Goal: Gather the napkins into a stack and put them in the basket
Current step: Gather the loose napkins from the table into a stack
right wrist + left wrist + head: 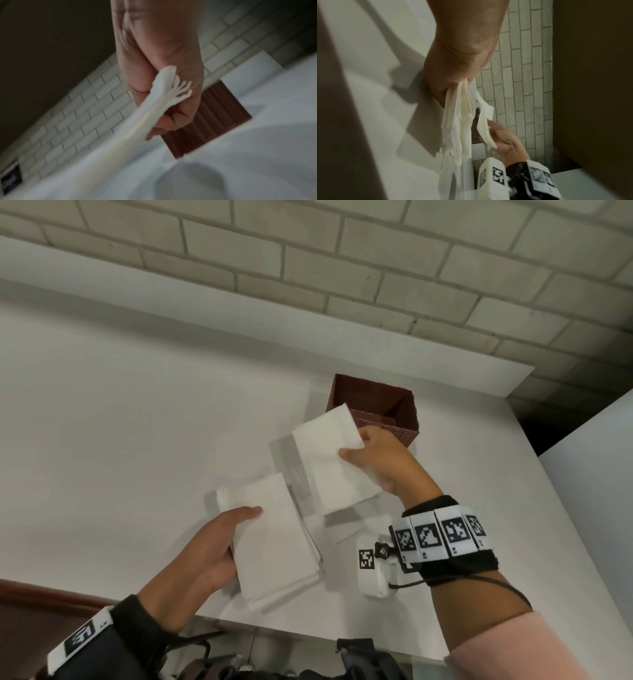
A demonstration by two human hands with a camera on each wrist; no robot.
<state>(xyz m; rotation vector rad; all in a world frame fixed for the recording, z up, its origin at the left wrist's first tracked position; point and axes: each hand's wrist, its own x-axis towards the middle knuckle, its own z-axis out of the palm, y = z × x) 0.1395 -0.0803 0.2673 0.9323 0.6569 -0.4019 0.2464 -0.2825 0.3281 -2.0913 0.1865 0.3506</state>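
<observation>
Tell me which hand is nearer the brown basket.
Right. The right hand holds a napkin bundle just in front of the basket, overlapping its near wall. The left hand grips a second stack farther back, near the table's front edge.

White napkins [274,542], plain and unpatterned, against a white table [120,412]. The basket [387,419] is reddish brown with a fine ribbed weave. Behind, a wall of pale grey bricks [342,258]. Black-and-white square-coded markers ring the black wristband [442,535].
</observation>
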